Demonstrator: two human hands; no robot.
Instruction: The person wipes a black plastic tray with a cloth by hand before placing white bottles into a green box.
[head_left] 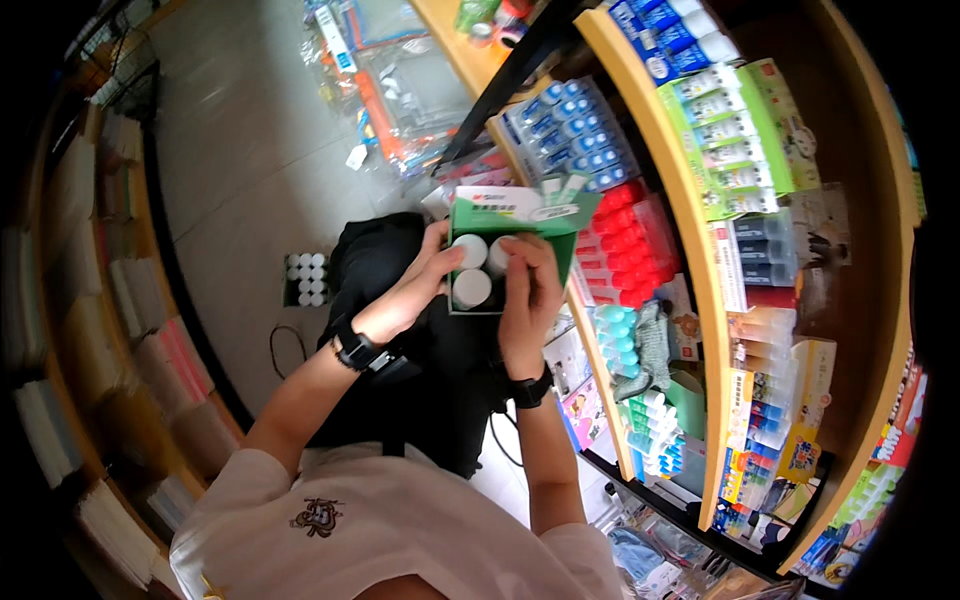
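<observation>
Left hand: is clamped on left wall of green box | Right hand: fingertips touch white-capped container inside; grip closure cannot be determined | Box location: above black-clothed lap, beside shelf

The box in front of you is green with a white panel on its lid, and the round caps inside it are plain white. Your shirt is white, marked by a dark brown motif; your trousers, watch and wristband are black. To your right, the wood-toned shelves carry bright red tubes, blue-and-white bottles and turquoise caps. Your floor is grey.
</observation>
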